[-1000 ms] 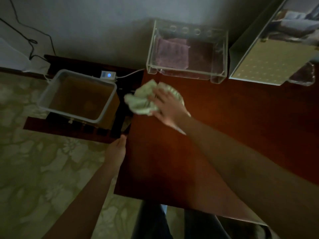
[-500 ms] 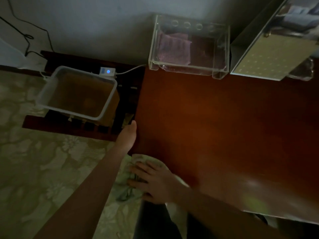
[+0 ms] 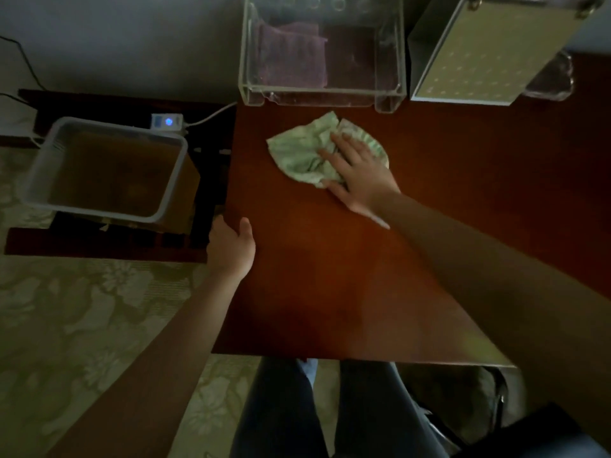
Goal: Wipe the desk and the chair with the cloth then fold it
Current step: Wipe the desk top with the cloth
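At the left of the frame a grey plastic tub (image 3: 102,168) sits on a dark low stand, off the table, with a small white device (image 3: 167,122) glowing blue just behind it. Moving right, the left hand (image 3: 231,247) rests on the left edge of the table (image 3: 330,276), thumb on top and the other fingers hidden over the side, so it appears to brace the edge and holds nothing. Further right, above centre, the pale green cloth (image 3: 304,150) lies crumpled on the tabletop, near the front of a clear acrylic box (image 3: 322,94) at the top of the frame. The right hand (image 3: 362,173) lies flat on the cloth's right part, fingers spread and pressing down rather than closed around it. To the upper right stands a pale patterned case (image 3: 479,61). The step in hand looks like wiping the table; the chair and the folding appear not yet done. The next move probably calls for keeping the palm down and sweeping across the bare wood at right.
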Motion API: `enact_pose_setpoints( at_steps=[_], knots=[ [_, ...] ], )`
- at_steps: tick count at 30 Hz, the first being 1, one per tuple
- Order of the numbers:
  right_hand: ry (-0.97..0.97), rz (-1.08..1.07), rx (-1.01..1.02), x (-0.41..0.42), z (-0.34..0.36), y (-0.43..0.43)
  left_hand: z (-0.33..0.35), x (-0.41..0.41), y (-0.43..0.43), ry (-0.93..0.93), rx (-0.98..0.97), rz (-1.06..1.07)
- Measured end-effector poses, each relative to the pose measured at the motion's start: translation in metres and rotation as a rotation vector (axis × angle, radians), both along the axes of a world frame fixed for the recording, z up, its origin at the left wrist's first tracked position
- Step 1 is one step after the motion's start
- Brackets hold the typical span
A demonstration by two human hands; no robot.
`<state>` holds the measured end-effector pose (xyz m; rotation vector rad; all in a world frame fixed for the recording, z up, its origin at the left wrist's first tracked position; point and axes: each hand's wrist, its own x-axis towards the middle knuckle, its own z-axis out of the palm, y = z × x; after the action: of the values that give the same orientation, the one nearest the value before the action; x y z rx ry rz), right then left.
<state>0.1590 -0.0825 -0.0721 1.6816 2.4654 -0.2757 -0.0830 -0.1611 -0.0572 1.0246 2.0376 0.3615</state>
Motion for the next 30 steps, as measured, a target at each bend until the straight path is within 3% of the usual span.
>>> enact_pose_setpoints(
  at_steps=[5, 9, 14, 24, 30],
  knots=[
    [0.071, 0.192, 0.000, -0.014, -0.006, -0.149, -0.003, 0.023, -0.006, 0.366, 0.046, -0.128],
    [0.079, 0.210, -0.033, -0.017, -0.009, -0.217, 0.001, 0.064, -0.011, 0.409, 0.111, -0.393],
    [0.111, 0.328, -0.066, 0.017, -0.015, -0.191, 0.002, 0.098, -0.011, 0.381, 0.086, -0.441],
    [0.113, -0.118, -0.059, 0.094, -0.002, -0.021, 0.003, 0.115, 0.025, 0.497, 0.003, -0.314],
    [0.096, -0.098, -0.151, 0.089, 0.005, -0.042, 0.010, 0.133, 0.036, 0.486, -0.058, -0.175]
  ],
)
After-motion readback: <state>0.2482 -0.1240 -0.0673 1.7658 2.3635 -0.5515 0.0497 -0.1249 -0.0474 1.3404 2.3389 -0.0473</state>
